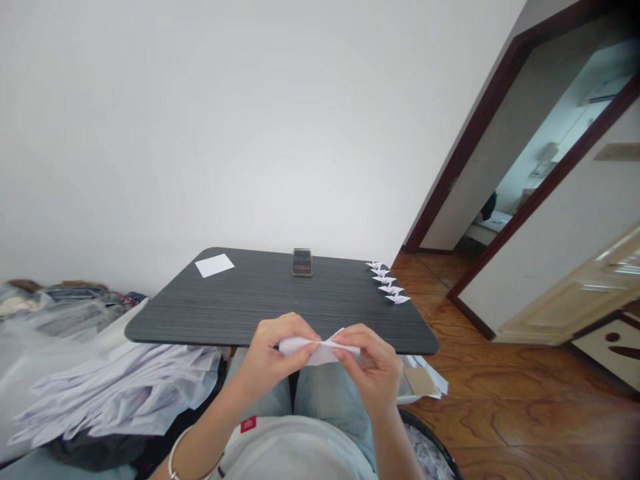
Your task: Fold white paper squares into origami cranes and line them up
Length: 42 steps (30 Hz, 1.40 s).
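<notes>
My left hand [277, 351] and my right hand [365, 365] both pinch a folded white paper [320, 350] from either side. They hold it just in front of the near edge of a dark grey wood-grain table [280, 310], above my lap. The paper is narrow at the middle and flares at both ends, and my fingers cover part of it. A square white paper sheet [215, 265] lies at the far left of the tabletop. A phone [302, 262] stands at the far edge, and several white origami cranes [387, 281] sit in a row at the right.
A heap of white paper [115, 397] lies on soft bedding to my left. A round bin [425, 447] holding paper scraps stands at my lower right, near a stack of papers [420, 380]. A wooden floor [520, 400] and an open doorway [525, 147] lie to the right.
</notes>
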Each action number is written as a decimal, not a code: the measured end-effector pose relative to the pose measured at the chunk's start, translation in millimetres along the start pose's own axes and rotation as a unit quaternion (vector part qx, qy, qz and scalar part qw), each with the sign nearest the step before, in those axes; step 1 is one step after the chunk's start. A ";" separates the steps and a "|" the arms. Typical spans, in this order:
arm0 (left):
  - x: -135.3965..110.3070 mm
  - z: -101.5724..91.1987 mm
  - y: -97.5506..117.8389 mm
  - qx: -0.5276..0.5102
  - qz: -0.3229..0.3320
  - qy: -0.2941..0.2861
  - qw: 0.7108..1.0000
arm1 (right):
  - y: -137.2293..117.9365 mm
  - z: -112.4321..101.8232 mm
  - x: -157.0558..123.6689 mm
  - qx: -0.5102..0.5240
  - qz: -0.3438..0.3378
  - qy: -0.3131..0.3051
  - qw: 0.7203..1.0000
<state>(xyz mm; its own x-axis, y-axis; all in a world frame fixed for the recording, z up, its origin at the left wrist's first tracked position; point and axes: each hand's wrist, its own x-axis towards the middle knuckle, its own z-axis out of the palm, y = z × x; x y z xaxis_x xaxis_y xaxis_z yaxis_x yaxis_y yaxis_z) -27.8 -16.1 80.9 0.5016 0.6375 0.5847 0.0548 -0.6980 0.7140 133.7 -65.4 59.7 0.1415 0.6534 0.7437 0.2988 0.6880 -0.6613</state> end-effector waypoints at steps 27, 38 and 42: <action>3.6 7.7 -36.7 -0.138 -0.264 -0.068 0.952 | 32.8 2.2 0.7 0.039 0.284 0.026 0.958; 3.4 12.1 -43.7 -0.200 -0.296 -0.065 0.932 | 34.3 1.4 2.0 0.138 0.347 -0.051 0.926; 1.4 13.3 -44.4 -0.180 -0.246 -0.057 0.951 | 36.2 1.0 3.0 0.109 0.342 -0.043 0.932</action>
<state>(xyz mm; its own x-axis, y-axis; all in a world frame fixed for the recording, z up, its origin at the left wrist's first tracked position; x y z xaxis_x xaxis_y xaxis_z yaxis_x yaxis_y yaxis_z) -18.0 11.4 44.9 0.5832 0.8042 0.1146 0.0177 -0.1536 0.9880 144.0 -38.3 37.9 0.1497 0.9793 0.1366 -0.0333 0.1430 -0.9892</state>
